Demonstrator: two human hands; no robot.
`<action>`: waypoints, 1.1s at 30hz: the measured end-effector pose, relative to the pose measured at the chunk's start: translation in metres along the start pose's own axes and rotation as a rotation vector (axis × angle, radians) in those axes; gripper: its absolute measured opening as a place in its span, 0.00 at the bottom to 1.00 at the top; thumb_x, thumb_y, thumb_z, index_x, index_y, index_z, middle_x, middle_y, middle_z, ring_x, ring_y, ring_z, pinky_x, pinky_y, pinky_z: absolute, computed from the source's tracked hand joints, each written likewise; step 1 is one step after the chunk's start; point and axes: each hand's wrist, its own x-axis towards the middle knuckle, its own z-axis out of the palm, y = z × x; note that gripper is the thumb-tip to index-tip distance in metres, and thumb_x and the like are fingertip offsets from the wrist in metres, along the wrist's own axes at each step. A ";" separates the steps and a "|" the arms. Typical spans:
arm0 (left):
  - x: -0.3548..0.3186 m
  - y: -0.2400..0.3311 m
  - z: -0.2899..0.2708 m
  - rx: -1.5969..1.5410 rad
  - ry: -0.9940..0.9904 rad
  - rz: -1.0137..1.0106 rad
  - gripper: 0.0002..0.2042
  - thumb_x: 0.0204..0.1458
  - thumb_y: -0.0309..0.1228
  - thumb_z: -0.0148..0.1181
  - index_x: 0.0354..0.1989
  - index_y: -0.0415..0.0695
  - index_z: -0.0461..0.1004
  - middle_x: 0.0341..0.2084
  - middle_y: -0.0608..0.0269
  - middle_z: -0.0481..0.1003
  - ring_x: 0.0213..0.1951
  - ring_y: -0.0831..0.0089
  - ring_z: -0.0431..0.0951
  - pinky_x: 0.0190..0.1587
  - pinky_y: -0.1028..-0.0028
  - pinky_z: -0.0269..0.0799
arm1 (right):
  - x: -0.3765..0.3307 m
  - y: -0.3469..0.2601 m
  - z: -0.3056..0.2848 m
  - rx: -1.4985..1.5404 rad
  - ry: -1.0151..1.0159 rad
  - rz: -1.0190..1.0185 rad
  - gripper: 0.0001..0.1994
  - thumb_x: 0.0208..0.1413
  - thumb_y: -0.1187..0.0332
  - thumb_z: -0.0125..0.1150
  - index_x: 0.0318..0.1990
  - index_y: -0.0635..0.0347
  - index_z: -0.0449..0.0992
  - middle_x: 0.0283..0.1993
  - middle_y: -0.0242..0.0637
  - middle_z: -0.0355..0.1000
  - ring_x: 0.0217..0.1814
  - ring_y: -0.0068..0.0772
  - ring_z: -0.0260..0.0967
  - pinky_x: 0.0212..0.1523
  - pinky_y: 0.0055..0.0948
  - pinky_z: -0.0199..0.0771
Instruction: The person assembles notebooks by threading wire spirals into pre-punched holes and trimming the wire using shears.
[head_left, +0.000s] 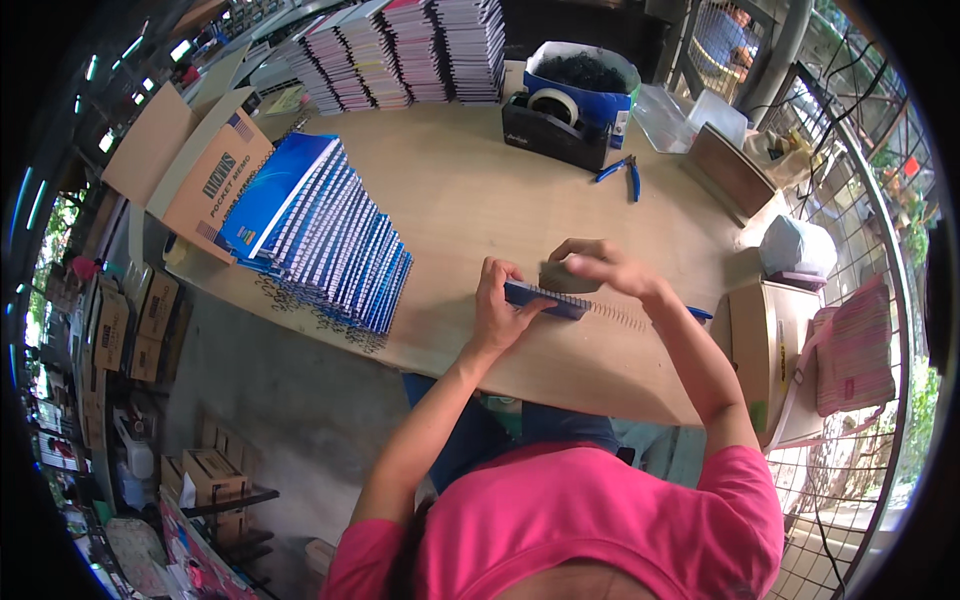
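**At the near table edge: 2 hands on 1 spiral notebook**

At the front edge of the wooden table [480,200], a blue-covered notebook [545,299] lies flat, its wire spiral [618,316] projecting to the person's right. The left hand [497,310] grasps the notebook's left end, fingers curled over the cover. The right hand [598,265] is closed around the upper edge of the notebook near the spiral, fingers bent; what the fingertips pinch cannot be told.

To the left, a fanned row of blue notebooks [325,235] leans against an open cardboard box [205,170]. Loose wire coils [315,310] lie along the table edge below the row. At the far edge stand stacks of notebooks [400,50], a black tape dispenser [555,125], a blue tub [585,80] and blue-handled pliers [625,172].
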 end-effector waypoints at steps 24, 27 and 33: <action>0.007 -0.036 -0.030 -0.696 -0.190 -0.428 0.23 0.47 0.17 0.69 0.49 0.44 0.65 0.37 0.62 0.78 0.41 0.78 0.78 0.45 0.77 0.75 | 0.031 0.008 0.014 -0.226 0.102 0.036 0.29 0.65 0.43 0.50 0.47 0.68 0.76 0.41 0.38 0.75 0.41 0.28 0.70 0.43 0.31 0.69; 0.007 -0.035 -0.033 -0.719 -0.167 -0.436 0.24 0.47 0.17 0.69 0.49 0.44 0.65 0.37 0.62 0.78 0.40 0.77 0.78 0.44 0.77 0.76 | 0.031 -0.012 0.020 -0.054 0.123 0.015 0.34 0.62 0.40 0.50 0.35 0.71 0.81 0.43 0.42 0.77 0.42 0.36 0.74 0.43 0.31 0.71; 0.007 -0.028 -0.038 -0.744 -0.151 -0.506 0.24 0.48 0.17 0.68 0.51 0.44 0.64 0.36 0.62 0.77 0.39 0.78 0.77 0.40 0.78 0.76 | 0.002 -0.002 0.005 -0.389 0.349 -0.072 0.25 0.58 0.48 0.61 0.54 0.58 0.78 0.58 0.50 0.70 0.59 0.49 0.69 0.58 0.37 0.70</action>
